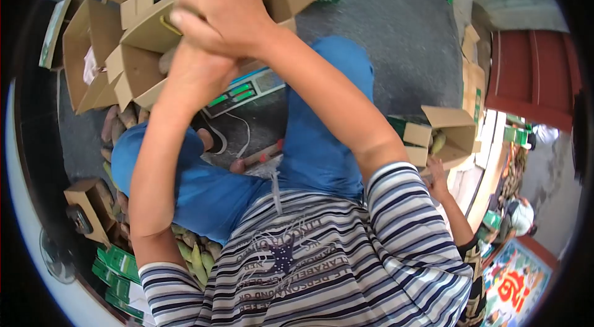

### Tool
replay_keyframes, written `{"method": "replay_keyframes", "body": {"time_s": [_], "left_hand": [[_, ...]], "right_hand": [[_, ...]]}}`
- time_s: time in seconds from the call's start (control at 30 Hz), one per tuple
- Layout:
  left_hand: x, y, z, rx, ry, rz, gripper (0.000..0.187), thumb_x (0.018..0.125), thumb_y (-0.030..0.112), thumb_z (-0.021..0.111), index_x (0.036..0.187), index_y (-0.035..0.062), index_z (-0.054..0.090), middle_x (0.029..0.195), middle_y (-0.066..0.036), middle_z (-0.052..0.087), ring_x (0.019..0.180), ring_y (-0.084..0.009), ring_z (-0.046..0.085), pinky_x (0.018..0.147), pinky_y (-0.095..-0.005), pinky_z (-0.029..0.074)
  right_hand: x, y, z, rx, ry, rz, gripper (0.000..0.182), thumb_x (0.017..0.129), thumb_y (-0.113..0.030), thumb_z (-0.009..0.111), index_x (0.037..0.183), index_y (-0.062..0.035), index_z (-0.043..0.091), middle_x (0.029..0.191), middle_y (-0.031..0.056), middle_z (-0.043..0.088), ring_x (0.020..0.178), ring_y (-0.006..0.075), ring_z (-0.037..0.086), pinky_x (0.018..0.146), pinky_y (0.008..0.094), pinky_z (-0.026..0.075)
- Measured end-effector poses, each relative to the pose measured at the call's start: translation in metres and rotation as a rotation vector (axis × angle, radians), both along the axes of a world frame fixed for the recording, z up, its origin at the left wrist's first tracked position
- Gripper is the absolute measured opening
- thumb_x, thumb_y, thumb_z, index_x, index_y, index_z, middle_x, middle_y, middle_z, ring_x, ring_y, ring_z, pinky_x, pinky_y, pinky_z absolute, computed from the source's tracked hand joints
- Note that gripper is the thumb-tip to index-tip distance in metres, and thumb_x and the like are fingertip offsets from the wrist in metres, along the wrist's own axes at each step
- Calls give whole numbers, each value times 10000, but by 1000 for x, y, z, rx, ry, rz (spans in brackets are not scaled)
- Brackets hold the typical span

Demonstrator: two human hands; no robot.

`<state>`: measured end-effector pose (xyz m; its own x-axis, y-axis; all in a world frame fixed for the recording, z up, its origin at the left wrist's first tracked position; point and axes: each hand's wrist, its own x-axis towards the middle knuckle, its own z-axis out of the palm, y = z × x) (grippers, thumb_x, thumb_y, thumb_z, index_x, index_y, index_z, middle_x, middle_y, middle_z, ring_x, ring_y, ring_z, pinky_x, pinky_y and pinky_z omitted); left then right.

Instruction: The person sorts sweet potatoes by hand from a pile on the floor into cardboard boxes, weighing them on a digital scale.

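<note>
My right hand (226,14) is raised over an open cardboard box (137,70), its fingers curled and slightly blurred. It overlaps my left hand (207,72), whose fingers are mostly hidden behind it. Whether either hand holds something small cannot be made out. Inside the box, a rounded brownish thing (166,60) shows beside my left wrist. A yellow cord handle (170,25) hangs at the box wall. Under my forearms, a digital scale (241,93) with green-lit displays stands close to the box.
Brownish root vegetables (127,116) lie left of my knee, and yellow-green corn-like ears (198,259) beside my hip. More open boxes (93,58) stand at left. At right, another person's hand (438,175) is by a box (448,135). A white cable (247,132) crosses the floor.
</note>
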<state>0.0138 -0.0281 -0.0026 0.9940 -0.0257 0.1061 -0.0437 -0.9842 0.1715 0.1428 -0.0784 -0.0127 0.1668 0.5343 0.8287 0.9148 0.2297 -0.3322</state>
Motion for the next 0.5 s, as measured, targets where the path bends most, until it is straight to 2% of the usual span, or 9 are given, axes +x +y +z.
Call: {"method": "replay_keyframes", "body": {"time_s": [0.07,0.1,0.17,0.27,0.3,0.33,0.4,0.43,0.5], "left_hand": [[-2,-3,-22,-59,-172,43,357,750,160,675,1085,47,624,1136,-142,611,1126,-352,522,950,-440,405],[-3,-3,-26,-7,-169,28,355,758,171,668,1089,51,623,1141,-138,612,1130,-341,525,954,-439,404],[-4,-1,-32,98,-155,-8,353,772,195,655,1096,59,622,1152,-129,613,1136,-318,532,964,-437,403],[-5,2,-37,387,-122,-17,381,756,209,663,1105,63,616,1194,-141,590,1163,-296,522,998,-430,384],[-5,1,-34,412,74,11,426,713,223,689,1102,63,616,1215,-143,568,1210,-280,487,1069,-450,330],[-5,-4,-25,388,-2,23,434,698,220,695,1094,59,619,1207,-140,567,1217,-283,479,1086,-462,309],[-4,-12,-6,337,-156,46,450,667,212,708,1080,51,625,1190,-135,565,1232,-289,462,1120,-484,268],[-4,-12,-6,296,-217,47,469,649,201,720,1082,50,625,1166,-128,559,1240,-293,449,1138,-513,233],[-4,-11,-8,292,-252,24,471,648,193,718,1086,47,621,1158,-134,562,1235,-295,451,1142,-505,229]], "right_hand": [[-10,-9,-1,-294,44,158,279,861,-322,542,762,-91,662,723,108,634,714,307,615,636,421,480],[-13,-11,-2,-443,63,232,293,874,-329,533,757,-91,658,726,111,637,721,306,620,636,422,481],[-16,-11,-2,-425,7,166,310,891,-330,521,735,-92,645,730,107,643,721,305,623,632,426,482],[-10,-5,-6,-349,-101,14,301,904,-324,510,750,-96,631,747,92,649,704,306,621,632,426,488],[-4,-5,-5,-340,-138,-42,299,910,-326,505,770,-96,636,756,94,650,711,310,620,635,429,488],[1,-7,-2,-333,-175,-98,299,915,-328,500,790,-96,640,766,96,650,719,315,619,639,431,488],[13,-10,4,-377,177,-207,302,934,-328,486,834,-90,643,818,93,661,752,326,625,647,444,482],[17,-8,6,-286,256,-223,278,905,-298,504,812,-71,634,777,106,645,736,341,612,658,437,492],[14,-7,7,-159,320,-87,288,909,-302,502,816,-63,632,793,110,645,791,340,606,696,439,488]]}}
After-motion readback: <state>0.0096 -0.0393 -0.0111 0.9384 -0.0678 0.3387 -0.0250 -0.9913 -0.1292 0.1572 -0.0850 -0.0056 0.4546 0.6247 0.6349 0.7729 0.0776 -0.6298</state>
